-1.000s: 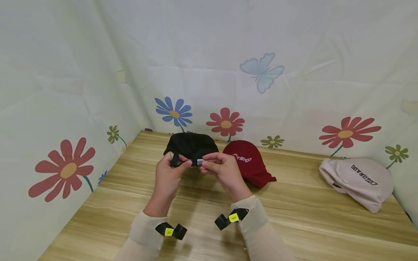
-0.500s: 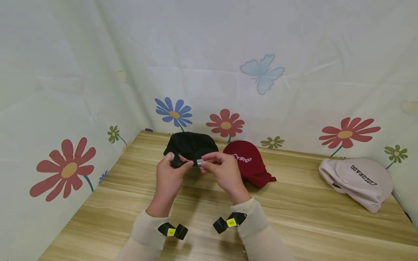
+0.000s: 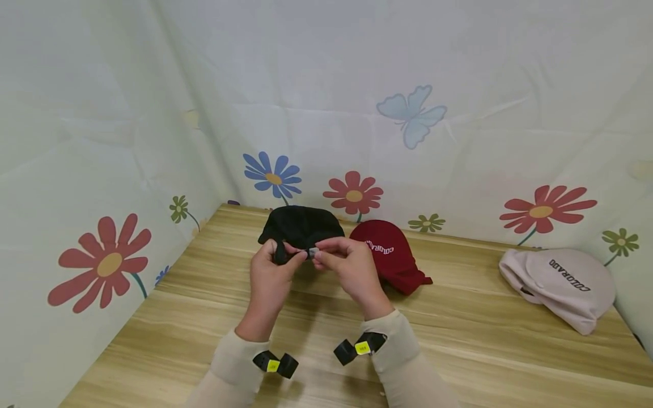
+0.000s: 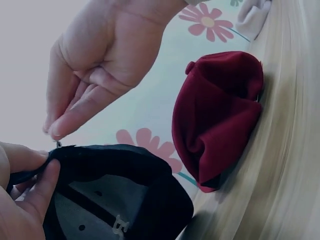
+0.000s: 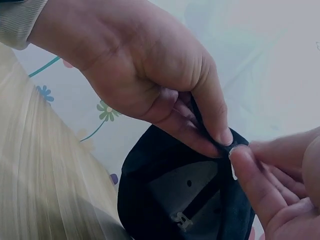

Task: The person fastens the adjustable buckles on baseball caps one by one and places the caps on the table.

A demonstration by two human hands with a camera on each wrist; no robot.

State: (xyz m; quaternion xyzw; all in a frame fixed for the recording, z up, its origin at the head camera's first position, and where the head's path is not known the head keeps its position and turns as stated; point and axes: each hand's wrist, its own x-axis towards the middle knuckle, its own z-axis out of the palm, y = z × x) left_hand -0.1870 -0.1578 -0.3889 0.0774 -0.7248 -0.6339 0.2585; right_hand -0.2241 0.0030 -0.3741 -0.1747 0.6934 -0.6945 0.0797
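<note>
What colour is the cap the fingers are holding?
The held cap is black; the head view shows it best.

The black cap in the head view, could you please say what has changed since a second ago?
The left hand has edged slightly right, toward the right hand, and the black cap with it. The silver buckle shows less of its face. Neither hand has let go; the red cap and pale cap lie as before.

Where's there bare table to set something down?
Bare table shows between the red cap and the pale cap, running nearer past the right sleeve; another patch lies between the left sleeve and the table's left edge. Crowded: left hand and right hand hold the black cap close to the red cap.
</note>
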